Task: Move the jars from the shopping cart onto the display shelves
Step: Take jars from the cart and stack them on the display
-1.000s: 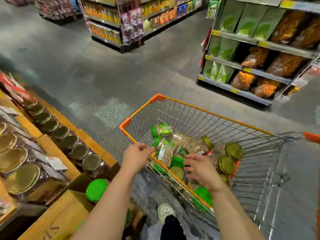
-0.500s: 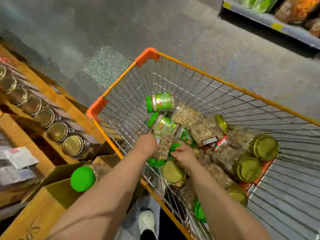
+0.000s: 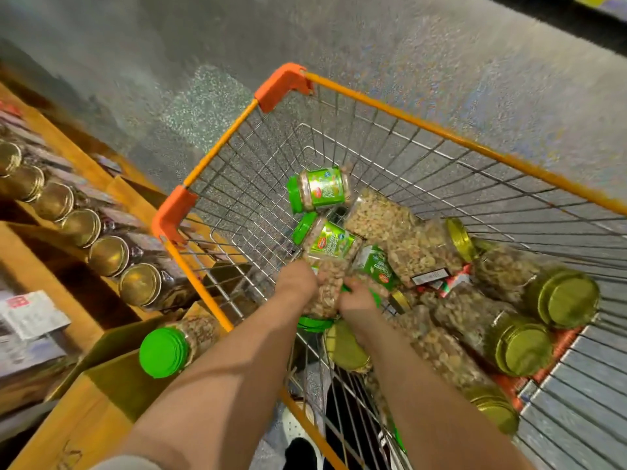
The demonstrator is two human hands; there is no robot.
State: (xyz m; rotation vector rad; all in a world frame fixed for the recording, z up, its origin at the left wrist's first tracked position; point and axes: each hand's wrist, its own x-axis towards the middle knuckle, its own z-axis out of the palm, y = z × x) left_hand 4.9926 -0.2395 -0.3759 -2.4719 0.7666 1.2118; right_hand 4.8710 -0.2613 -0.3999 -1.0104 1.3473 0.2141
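Both hands are down inside the shopping cart [image 3: 441, 132], closed around one clear jar of nuts [image 3: 327, 290] that stands between them: the left hand [image 3: 296, 283] wraps its left side and the right hand [image 3: 356, 298] grips its right side, fingers curled against the plastic. That jar sits at the near left part of the basket, its green lid [image 3: 314, 323] pointing toward the person. Just beyond it lies a green-lidded jar with a bright label [image 3: 327, 240], and farther still another small labelled jar [image 3: 319, 188] rests on its side on the wire floor. To the right, a heap of bigger jars of nuts fills the basket, among them one with a gold lid turned up [image 3: 459, 239] and three gold-lidded jars [image 3: 563, 296] lying side by side near the right edge. Outside the cart, on the left, wooden display shelves [image 3: 51, 252] carry a slanting row of gold-lidded jars [image 3: 108, 254]. Nearer, a cardboard box [image 3: 101, 398] stands beside the cart with a green-lidded jar [image 3: 166, 351] lying on it. A grey speckled floor [image 3: 373, 39] stretches beyond the cart, and a shoe [image 3: 291, 427] shows under the wire.
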